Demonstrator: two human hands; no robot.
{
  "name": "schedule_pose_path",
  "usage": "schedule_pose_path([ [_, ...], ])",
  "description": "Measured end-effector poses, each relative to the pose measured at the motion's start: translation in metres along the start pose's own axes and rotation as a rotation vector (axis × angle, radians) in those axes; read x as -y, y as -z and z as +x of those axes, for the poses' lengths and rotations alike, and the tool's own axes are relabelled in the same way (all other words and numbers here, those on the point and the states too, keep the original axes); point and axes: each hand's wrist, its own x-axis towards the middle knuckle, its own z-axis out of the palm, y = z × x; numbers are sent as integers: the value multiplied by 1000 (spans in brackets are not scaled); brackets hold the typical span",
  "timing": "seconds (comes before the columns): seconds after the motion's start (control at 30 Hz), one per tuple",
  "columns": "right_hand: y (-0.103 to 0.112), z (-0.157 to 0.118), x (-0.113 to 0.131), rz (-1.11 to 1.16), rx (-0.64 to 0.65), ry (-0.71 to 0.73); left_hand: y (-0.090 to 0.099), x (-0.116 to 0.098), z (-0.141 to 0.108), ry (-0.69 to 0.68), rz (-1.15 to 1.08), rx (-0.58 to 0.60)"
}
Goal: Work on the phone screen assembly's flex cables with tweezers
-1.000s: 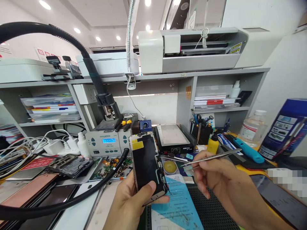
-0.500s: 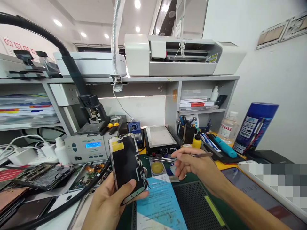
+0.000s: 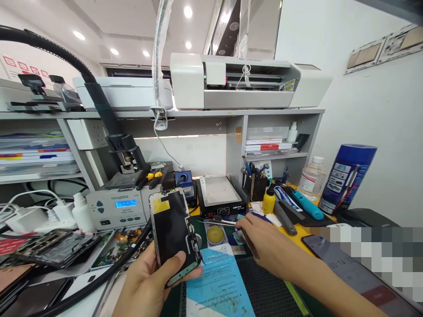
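My left hand [image 3: 148,277] grips a phone screen assembly [image 3: 170,231], its dark back facing me, thumb across the lower part. A yellow sticker is at its upper left, and flex cables and small parts run along its right edge. My right hand [image 3: 267,242] is palm down with fingers closed at the rear end of thin metal tweezers [image 3: 218,221]; the fingertips are partly hidden. Those tweezers point left, just above a round tin of yellowish paste [image 3: 215,235]. Below lies a blue and white printed sheet [image 3: 218,281] on a black perforated mat [image 3: 264,288].
A hot plate [image 3: 220,190] stands behind the hands. At left are a grey station with a blue display [image 3: 125,203], a black hose [image 3: 99,288] and dismantled phones [image 3: 59,246]. To the right are a yellow bottle [image 3: 269,201], a blue can [image 3: 346,180] and a phone [image 3: 350,264].
My right hand has turned palm down and moved slightly lower, over the rear of the tweezers. A grey handle shows on the yellow surface beside it. The left hand stays nearly still.
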Motion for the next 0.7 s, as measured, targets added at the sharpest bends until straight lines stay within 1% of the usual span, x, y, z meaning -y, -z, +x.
schedule_pose_path([
  [0.13,-17,-4,-4,-81,43,67,0,1,-2,-11,-5,23],
  [0.23,-15,-4,-3,-80,30,83,-2,1,-6,-17,-13,54],
  [0.33,-1,-2,9,-25,-47,55,-5,0,-10,-13,-18,69],
  [0.4,9,-2,24,46,-118,27,-7,0,-12,-21,-4,82],
  [0.47,14,-4,41,149,-157,7,-9,0,-13,-38,19,120],
  [0.5,14,-5,48,301,-172,-21,-10,1,-13,-49,32,140],
  [0.57,10,-8,60,469,-230,-33,-12,3,-15,-74,63,162],
  [0.63,1,-10,67,522,-296,-10,-15,5,-17,-103,90,163],
  [0.7,-8,-11,70,508,-380,48,-17,8,-21,-118,100,154],
])
